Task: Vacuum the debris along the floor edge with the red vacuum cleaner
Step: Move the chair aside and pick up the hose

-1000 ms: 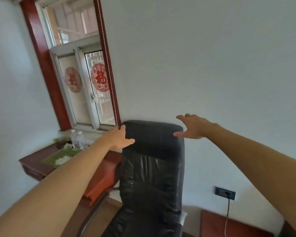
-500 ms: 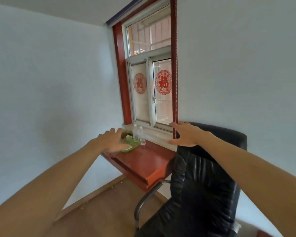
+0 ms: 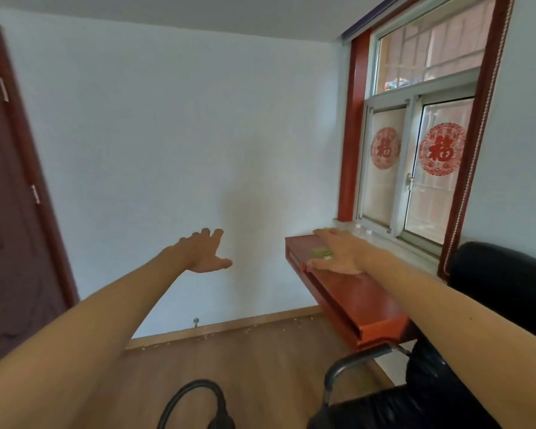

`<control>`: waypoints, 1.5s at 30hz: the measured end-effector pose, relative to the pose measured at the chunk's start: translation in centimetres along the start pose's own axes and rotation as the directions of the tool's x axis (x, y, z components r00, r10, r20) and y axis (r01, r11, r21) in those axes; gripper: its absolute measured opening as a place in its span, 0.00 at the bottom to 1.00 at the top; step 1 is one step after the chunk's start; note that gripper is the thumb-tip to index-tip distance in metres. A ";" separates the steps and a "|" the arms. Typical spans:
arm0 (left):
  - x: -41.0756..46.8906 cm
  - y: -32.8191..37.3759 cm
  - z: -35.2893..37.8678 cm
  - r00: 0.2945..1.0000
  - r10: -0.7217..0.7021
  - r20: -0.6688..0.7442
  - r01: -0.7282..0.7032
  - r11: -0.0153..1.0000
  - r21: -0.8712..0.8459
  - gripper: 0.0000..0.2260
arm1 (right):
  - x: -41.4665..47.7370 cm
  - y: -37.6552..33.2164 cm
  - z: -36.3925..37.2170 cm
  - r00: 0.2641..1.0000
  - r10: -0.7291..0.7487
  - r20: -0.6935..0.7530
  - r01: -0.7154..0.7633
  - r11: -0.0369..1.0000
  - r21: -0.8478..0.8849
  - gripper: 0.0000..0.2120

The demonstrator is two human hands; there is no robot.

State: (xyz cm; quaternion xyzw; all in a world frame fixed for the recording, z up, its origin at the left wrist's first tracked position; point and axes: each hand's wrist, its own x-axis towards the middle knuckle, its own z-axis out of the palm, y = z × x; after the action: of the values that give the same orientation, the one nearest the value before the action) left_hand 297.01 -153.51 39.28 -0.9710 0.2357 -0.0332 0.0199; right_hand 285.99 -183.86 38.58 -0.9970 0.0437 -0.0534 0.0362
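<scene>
Plain white wall (image 3: 167, 134) fills most of the view beyond both my hands. Dark brown wooden door (image 3: 10, 227) far out to the left of my left hand. Red-framed window with round red paper cuttings (image 3: 384, 196) up and right of my right hand. Brown wood-plank floor (image 3: 260, 366) low down under both forearms. Black padded leather office chair (image 3: 502, 289) right of my right forearm, its dark metal armrest below that arm. Red-brown wooden desk (image 3: 362, 301) runs under my right forearm toward the window sill.

My left hand (image 3: 203, 253) is raised in the air in front of the wall, fingers spread wide, thumb out, holding nothing and touching nothing. My right hand (image 3: 338, 253) is over the far end of the desk, fingers straight and loosely apart, nothing gripped; can't tell if it touches the desktop.

Black curved hose loop (image 3: 195, 383) sits at the bottom edge, low between my forearms. White debris bits (image 3: 205, 336) lie scattered along the wooden skirting where floor meets wall, below and between my hands. Small green object (image 3: 321, 252) shows on the desk between my right thumb and fingers; contact unclear. Tiny metal door stop (image 3: 195, 321) on the skirting, straight below my left hand.
</scene>
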 end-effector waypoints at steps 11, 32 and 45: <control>-10.9 -6.7 3.8 0.969 -0.238 0.066 0.239 0.971 -0.005 0.40 | 1.0 -10.6 4.0 0.958 -0.276 0.073 0.274 0.961 0.028 0.42; -24.3 -32.3 5.3 0.916 -0.397 0.050 0.389 0.913 0.126 0.39 | 4.7 -40.7 6.0 0.862 -0.504 0.054 0.504 0.863 0.021 0.41; -23.2 -46.5 7.6 0.929 -0.364 0.063 0.365 0.931 -0.003 0.39 | 10.9 -51.6 8.9 0.898 -0.434 0.067 0.436 0.900 -0.018 0.42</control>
State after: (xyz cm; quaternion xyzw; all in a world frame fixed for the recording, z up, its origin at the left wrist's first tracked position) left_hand 298.22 -101.42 33.00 -0.9986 0.0509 -0.0047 0.0136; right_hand 302.04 -132.99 34.84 -0.9831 -0.1804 -0.0289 0.0083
